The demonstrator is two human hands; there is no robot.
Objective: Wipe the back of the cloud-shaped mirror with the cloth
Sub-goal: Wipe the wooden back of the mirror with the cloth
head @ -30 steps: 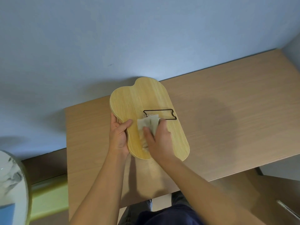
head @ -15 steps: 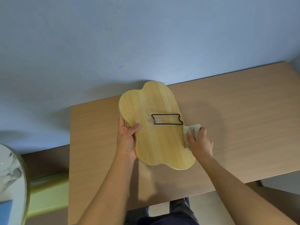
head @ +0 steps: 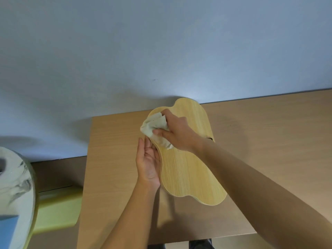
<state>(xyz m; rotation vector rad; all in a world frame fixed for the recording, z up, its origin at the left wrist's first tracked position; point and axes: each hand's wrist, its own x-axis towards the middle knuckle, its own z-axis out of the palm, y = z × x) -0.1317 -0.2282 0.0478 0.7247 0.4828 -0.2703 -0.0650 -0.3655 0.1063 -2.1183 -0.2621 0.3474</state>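
The cloud-shaped mirror (head: 188,169) lies face down on the wooden table (head: 260,141), its pale wood back showing. My right hand (head: 177,135) presses a crumpled pale cloth (head: 156,130) onto the mirror's far left lobe. Only a small piece of the black wire stand shows beside my right wrist. My left hand (head: 148,164) holds the mirror's left edge at its narrow waist, palm up and fingers against the rim.
A blue-grey wall (head: 161,51) rises right behind the table's far edge. At the lower left are a marbled round surface (head: 16,186) and a yellow-green piece of furniture (head: 57,209). Bare tabletop stretches to the right of the mirror.
My right hand swept the cloth from the mirror's middle to its right edge, then up and left to the far left lobe. The left hand's thumb has come off the mirror's back.
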